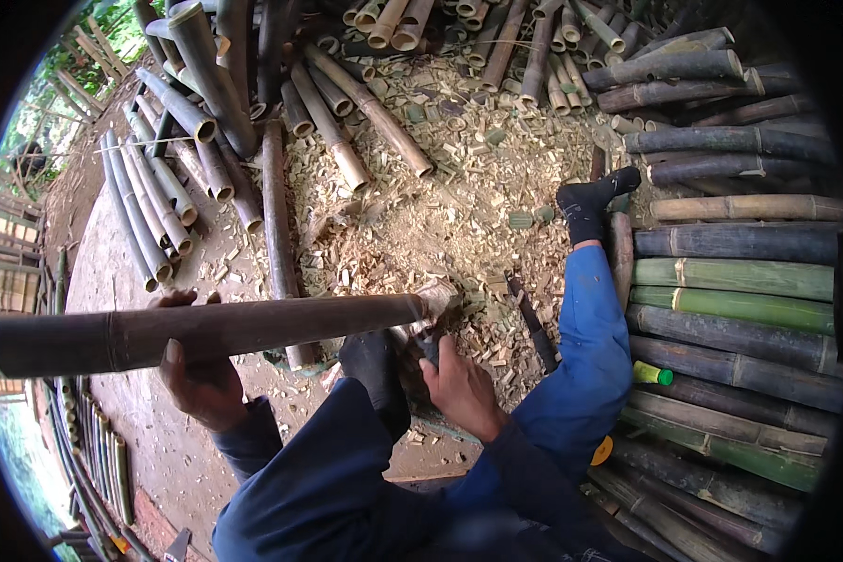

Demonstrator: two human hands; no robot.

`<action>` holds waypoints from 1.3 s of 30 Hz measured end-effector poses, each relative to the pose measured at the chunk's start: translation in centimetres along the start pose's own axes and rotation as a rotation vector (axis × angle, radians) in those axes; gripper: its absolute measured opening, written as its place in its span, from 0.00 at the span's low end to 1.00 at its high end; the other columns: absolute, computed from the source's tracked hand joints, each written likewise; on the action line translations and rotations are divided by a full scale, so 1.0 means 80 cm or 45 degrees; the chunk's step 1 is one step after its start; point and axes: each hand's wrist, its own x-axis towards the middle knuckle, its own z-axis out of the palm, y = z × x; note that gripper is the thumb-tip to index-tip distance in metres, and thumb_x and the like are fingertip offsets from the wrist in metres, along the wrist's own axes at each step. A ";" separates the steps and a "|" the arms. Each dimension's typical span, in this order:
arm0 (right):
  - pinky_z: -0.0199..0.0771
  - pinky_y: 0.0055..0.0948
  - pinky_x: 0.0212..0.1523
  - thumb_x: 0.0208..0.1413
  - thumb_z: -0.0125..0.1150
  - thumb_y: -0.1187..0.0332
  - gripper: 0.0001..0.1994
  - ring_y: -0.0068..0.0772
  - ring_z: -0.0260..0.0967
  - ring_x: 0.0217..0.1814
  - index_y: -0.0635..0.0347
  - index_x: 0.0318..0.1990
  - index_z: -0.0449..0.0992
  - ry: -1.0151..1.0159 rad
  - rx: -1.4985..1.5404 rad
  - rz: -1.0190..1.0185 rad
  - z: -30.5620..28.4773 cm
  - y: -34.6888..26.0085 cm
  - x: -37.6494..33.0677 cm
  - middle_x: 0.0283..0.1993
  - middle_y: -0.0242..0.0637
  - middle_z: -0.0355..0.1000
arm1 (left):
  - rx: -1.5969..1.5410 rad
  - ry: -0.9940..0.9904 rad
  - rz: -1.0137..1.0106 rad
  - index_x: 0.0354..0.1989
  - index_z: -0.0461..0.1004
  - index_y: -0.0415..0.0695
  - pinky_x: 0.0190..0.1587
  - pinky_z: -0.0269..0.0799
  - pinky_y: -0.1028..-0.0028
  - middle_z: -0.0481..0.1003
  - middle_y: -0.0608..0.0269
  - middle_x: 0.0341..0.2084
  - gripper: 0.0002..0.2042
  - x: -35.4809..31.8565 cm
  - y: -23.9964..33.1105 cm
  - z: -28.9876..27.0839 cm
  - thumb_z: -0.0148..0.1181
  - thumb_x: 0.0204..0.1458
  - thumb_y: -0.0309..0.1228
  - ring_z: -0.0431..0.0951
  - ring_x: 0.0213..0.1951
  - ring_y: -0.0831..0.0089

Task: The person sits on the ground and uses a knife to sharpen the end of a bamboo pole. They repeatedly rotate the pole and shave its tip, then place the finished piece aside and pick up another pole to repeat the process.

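A thick dark bamboo pole (225,332) lies slantwise across the view, its wide end at the far left. My left hand (201,379) is closed round it from below, fingertips showing over the far side. The narrower end meets a pale, chipped wooden block (440,298) among the shavings. My right hand (464,389) is closed on the dark handle of a tool (428,347), just below that end. Its blade is mostly hidden, so I cannot tell its exact kind. My dark-socked left foot (375,375) rests beneath the pole, near the block.
Wood chips (459,197) cover the ground ahead. Cut bamboo poles (347,103) lie at the back and left. A stack of green and dark bamboo (731,276) lines the right, with a green-capped yellow bottle (651,374) on it. A long dark tool (532,323) lies beside my right leg.
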 end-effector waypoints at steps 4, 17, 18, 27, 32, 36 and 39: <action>0.74 0.63 0.39 0.67 0.55 0.57 0.18 0.73 0.75 0.38 0.67 0.47 0.64 0.002 -0.036 -0.030 -0.012 -0.004 0.005 0.36 0.66 0.76 | -0.061 -0.161 -0.111 0.65 0.63 0.40 0.68 0.67 0.57 0.72 0.55 0.54 0.33 0.012 0.004 -0.026 0.69 0.56 0.43 0.72 0.60 0.63; 0.78 0.60 0.39 0.66 0.58 0.58 0.20 0.69 0.78 0.40 0.68 0.49 0.64 -0.112 -0.038 -0.134 -0.002 -0.007 0.023 0.36 0.65 0.78 | -0.075 -0.141 -0.118 0.67 0.62 0.41 0.70 0.64 0.55 0.73 0.54 0.58 0.41 0.008 -0.008 -0.048 0.75 0.51 0.48 0.73 0.61 0.55; 0.78 0.61 0.39 0.66 0.57 0.58 0.20 0.70 0.78 0.40 0.68 0.49 0.63 0.025 -0.081 -0.067 -0.005 -0.006 0.023 0.36 0.66 0.77 | -0.059 -0.167 -0.082 0.68 0.62 0.40 0.70 0.63 0.55 0.73 0.54 0.58 0.41 0.007 -0.007 -0.048 0.75 0.51 0.48 0.72 0.61 0.54; 0.76 0.64 0.41 0.66 0.56 0.58 0.19 0.72 0.77 0.38 0.67 0.48 0.63 0.065 -0.051 -0.033 -0.006 -0.009 0.019 0.35 0.66 0.77 | -0.117 -0.231 -0.095 0.68 0.61 0.38 0.72 0.61 0.55 0.70 0.54 0.58 0.42 0.010 0.001 -0.044 0.76 0.49 0.46 0.71 0.61 0.57; 0.77 0.62 0.43 0.66 0.56 0.58 0.19 0.71 0.78 0.38 0.68 0.48 0.64 -0.160 0.028 0.036 -0.013 -0.017 0.017 0.32 0.65 0.77 | -0.050 -0.169 -0.115 0.68 0.61 0.36 0.71 0.62 0.54 0.70 0.53 0.57 0.39 0.004 0.012 -0.033 0.72 0.53 0.43 0.71 0.60 0.57; 0.75 0.64 0.42 0.66 0.57 0.57 0.20 0.73 0.77 0.38 0.66 0.50 0.61 0.166 -0.072 0.039 -0.018 -0.015 0.008 0.33 0.62 0.78 | -0.217 0.084 -0.103 0.68 0.61 0.36 0.68 0.66 0.56 0.71 0.53 0.56 0.32 -0.001 0.010 -0.022 0.64 0.60 0.38 0.72 0.59 0.60; 0.76 0.63 0.41 0.66 0.57 0.57 0.20 0.72 0.77 0.38 0.65 0.49 0.62 -0.125 -0.069 -0.107 -0.007 -0.007 0.004 0.33 0.62 0.78 | -0.189 0.051 -0.021 0.63 0.64 0.39 0.63 0.70 0.59 0.71 0.55 0.49 0.25 0.002 0.003 -0.019 0.63 0.60 0.33 0.73 0.53 0.64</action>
